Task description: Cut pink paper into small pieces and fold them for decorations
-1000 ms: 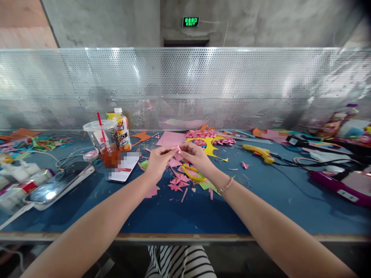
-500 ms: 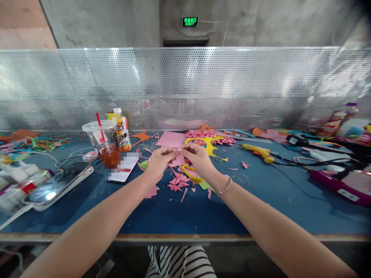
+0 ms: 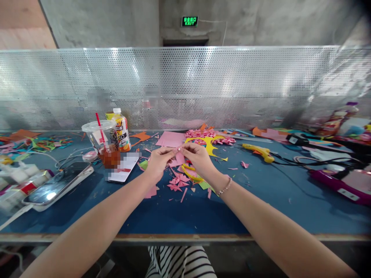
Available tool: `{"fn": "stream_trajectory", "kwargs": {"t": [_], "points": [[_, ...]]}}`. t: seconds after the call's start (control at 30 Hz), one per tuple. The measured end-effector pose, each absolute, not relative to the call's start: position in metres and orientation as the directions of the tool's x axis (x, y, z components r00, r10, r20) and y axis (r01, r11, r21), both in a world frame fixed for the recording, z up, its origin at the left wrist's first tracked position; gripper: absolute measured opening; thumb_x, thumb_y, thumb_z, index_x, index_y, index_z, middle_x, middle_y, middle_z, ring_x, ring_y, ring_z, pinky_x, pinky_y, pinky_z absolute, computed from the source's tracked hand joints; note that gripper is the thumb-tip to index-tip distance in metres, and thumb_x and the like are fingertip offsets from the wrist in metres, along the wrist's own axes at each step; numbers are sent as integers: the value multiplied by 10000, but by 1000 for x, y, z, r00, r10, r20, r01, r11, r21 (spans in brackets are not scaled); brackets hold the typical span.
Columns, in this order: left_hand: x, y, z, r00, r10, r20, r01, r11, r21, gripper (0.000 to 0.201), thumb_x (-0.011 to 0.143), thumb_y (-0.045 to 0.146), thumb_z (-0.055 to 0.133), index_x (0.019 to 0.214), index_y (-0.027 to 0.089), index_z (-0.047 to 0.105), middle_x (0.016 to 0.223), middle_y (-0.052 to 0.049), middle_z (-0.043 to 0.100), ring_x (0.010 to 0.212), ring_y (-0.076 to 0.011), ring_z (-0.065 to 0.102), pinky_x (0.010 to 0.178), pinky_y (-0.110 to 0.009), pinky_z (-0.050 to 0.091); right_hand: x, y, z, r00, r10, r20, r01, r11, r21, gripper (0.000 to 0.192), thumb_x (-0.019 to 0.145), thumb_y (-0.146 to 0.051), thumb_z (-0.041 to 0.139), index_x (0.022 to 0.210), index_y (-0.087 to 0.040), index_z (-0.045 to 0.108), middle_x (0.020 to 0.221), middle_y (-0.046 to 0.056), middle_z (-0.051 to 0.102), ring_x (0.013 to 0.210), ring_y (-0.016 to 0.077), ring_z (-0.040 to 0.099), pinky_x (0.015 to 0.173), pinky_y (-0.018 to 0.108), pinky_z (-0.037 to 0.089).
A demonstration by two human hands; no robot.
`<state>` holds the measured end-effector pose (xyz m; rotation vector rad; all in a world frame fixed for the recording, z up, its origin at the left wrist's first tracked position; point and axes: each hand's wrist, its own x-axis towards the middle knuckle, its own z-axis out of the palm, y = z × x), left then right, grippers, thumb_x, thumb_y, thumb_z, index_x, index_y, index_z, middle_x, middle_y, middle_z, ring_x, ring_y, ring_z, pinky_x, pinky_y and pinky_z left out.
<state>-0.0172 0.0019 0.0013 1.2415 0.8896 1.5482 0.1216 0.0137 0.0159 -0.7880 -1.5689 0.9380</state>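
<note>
My left hand and my right hand meet above the middle of the table, fingertips nearly touching. Thumbs and forefingers of both are pinched on a small piece of pink paper, which shows between them; its folds are too small to make out. Under my right hand lies a yellow loop-shaped handle, apparently of scissors, partly covered. Several cut pink paper pieces with pointed ends lie just below the hands. Behind the fingers are a pink paper sheet and a yellow cut-out sheet.
To the left stand a plastic cup with a red straw and a bottle, near a white-cased phone on a cable. A yellow glue gun and a purple device with cords lie right. A perforated metal screen closes the back.
The hands keep almost the same place; only the fingertips have shifted slightly around the pink paper. Everything on the table stays where it was.
</note>
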Motion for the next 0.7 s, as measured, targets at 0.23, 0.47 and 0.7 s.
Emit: {"fn": "stream_trajectory", "kwargs": {"t": [0.23, 0.47, 0.7], "points": [[-17, 2, 2, -64, 958, 280, -218, -287, 933, 207, 550, 288, 733, 698, 147, 700, 563, -6, 590, 517, -79, 476, 487, -211, 350, 121, 14, 16, -198, 866, 459, -37, 461, -887, 227, 662, -377, 659, 694, -157, 617, 632, -6, 555, 548, 85, 458, 495, 223, 374], [-18, 3, 1, -55, 956, 288, -228, -293, 929, 206, 554, 287, 736, 706, 152, 703, 570, -6, 592, 514, -75, 464, 494, -215, 342, 122, 15, 14, -207, 873, 443, -76, 437, -896, 206, 658, -353, 672, 685, -154, 625, 617, -16, 546, 541, 77, 454, 480, 214, 359], [-18, -1, 2, -43, 938, 345, -106, -348, 932, 233, 603, 333, 702, 748, 150, 707, 585, -5, 591, 513, -76, 466, 501, -217, 359, 122, 16, 14, -225, 882, 414, -196, 375, -906, 172, 627, -300, 698, 608, -166, 592, 550, -40, 518, 499, 70, 445, 476, 216, 348]]}}
